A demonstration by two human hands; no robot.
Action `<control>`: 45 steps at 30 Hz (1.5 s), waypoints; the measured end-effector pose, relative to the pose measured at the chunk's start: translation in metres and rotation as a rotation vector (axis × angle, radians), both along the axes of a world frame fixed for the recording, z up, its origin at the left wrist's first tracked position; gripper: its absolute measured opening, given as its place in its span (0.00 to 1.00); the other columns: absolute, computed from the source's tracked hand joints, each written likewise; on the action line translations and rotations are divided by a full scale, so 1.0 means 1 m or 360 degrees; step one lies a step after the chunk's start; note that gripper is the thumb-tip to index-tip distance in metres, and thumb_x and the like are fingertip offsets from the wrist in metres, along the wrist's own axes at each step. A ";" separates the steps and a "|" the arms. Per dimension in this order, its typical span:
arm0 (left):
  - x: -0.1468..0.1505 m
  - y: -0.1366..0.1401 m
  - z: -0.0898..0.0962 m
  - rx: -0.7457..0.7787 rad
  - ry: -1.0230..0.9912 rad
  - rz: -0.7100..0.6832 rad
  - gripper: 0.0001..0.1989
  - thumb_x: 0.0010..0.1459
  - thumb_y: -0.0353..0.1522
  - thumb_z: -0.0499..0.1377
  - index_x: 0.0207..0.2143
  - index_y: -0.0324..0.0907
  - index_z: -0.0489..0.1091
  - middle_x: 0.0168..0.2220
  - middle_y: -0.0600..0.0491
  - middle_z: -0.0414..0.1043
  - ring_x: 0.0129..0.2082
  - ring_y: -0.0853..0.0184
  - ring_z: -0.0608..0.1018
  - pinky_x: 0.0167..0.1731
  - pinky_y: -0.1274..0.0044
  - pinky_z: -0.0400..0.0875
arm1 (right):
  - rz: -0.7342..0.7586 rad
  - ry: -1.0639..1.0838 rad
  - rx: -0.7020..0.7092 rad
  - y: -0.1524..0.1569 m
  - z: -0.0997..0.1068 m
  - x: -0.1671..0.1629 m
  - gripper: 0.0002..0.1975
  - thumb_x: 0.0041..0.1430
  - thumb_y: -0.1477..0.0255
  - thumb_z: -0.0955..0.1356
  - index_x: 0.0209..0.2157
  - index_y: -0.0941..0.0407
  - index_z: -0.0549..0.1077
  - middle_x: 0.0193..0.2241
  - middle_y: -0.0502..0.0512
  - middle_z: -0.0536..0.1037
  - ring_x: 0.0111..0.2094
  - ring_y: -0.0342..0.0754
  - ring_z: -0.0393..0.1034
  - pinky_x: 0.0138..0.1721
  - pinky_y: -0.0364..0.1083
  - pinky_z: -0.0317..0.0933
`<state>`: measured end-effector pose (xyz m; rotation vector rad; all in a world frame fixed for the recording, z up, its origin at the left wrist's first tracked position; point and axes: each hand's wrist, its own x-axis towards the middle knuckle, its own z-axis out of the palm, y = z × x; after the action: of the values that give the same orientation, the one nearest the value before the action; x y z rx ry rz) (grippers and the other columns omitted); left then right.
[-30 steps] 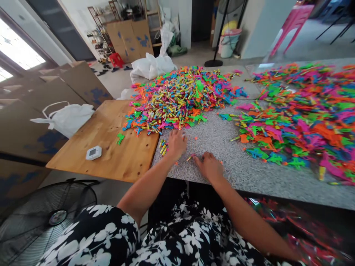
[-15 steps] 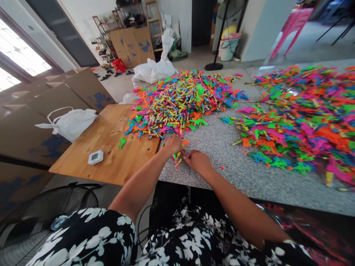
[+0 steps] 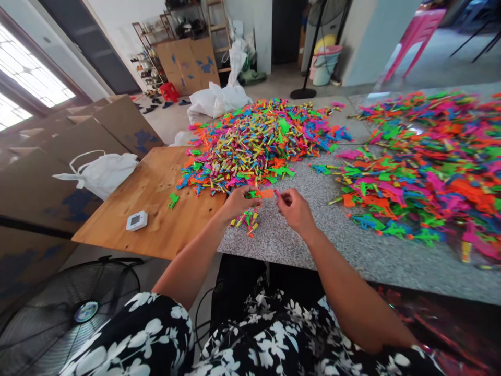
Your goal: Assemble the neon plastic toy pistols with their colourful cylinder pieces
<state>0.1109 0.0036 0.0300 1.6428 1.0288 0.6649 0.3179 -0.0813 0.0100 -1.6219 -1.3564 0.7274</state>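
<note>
My left hand is closed around a small green plastic piece, at the near edge of a big heap of toy guns. Its full shape is partly covered by my fingers. Facing it across a short gap, my right hand pinches a small pink piece, too small to name exactly. An orange piece shows between the two hands. Just below them, a little cluster of toy guns with yellow tubes lies on the speckled stone tabletop.
More toy guns spread over the right of the tabletop. On the wooden board at left lie a white digital device and one green toy gun. A white bag, cardboard boxes and a fan stand around.
Both hands have lifted away from the small cluster and moved up the table. My right hand has also shifted right, and a pink piece now shows in its fingertips.
</note>
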 end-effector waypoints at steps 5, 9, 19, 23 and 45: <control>-0.006 -0.011 0.023 0.0059 0.0039 -0.0247 0.17 0.55 0.44 0.70 0.35 0.39 0.76 0.29 0.56 0.70 0.27 0.73 0.69 0.30 0.78 0.63 | 0.0348 0.0731 0.0107 -0.008 0.021 0.005 0.18 0.64 0.57 0.70 0.48 0.55 0.78 0.26 0.47 0.74 0.22 0.43 0.66 0.25 0.44 0.64; -0.004 -0.013 0.026 0.0031 0.0058 -0.0359 0.20 0.57 0.48 0.67 0.33 0.39 0.75 0.25 0.58 0.63 0.25 0.74 0.64 0.27 0.78 0.57 | 0.0466 0.0851 0.0023 -0.009 0.022 0.000 0.19 0.61 0.56 0.72 0.46 0.55 0.80 0.25 0.47 0.73 0.22 0.42 0.65 0.24 0.44 0.64; -0.003 -0.020 0.021 -0.0120 0.0086 -0.0297 0.22 0.52 0.49 0.70 0.32 0.39 0.74 0.22 0.60 0.60 0.22 0.75 0.60 0.24 0.78 0.50 | 0.0521 0.1075 -0.0107 -0.011 0.012 0.004 0.19 0.58 0.57 0.74 0.44 0.57 0.82 0.25 0.47 0.74 0.22 0.42 0.66 0.23 0.44 0.65; -0.003 -0.021 0.023 -0.0119 -0.0026 -0.0315 0.23 0.52 0.50 0.70 0.30 0.39 0.73 0.22 0.60 0.61 0.23 0.75 0.61 0.25 0.79 0.53 | 0.0462 0.0982 0.0043 -0.012 0.009 0.003 0.20 0.59 0.57 0.75 0.46 0.56 0.81 0.26 0.48 0.75 0.24 0.42 0.67 0.26 0.45 0.66; 0.003 -0.025 0.001 -0.0406 -0.0081 -0.0260 0.26 0.49 0.53 0.72 0.28 0.41 0.70 0.20 0.61 0.62 0.19 0.76 0.63 0.22 0.79 0.57 | 0.0480 0.0553 0.0024 -0.029 0.009 0.017 0.19 0.59 0.58 0.73 0.47 0.55 0.83 0.25 0.50 0.77 0.25 0.45 0.69 0.29 0.46 0.67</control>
<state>0.1142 -0.0218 0.0311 1.4609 0.8923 0.4445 0.3345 -0.1101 0.0192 -1.2187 -1.3546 1.1182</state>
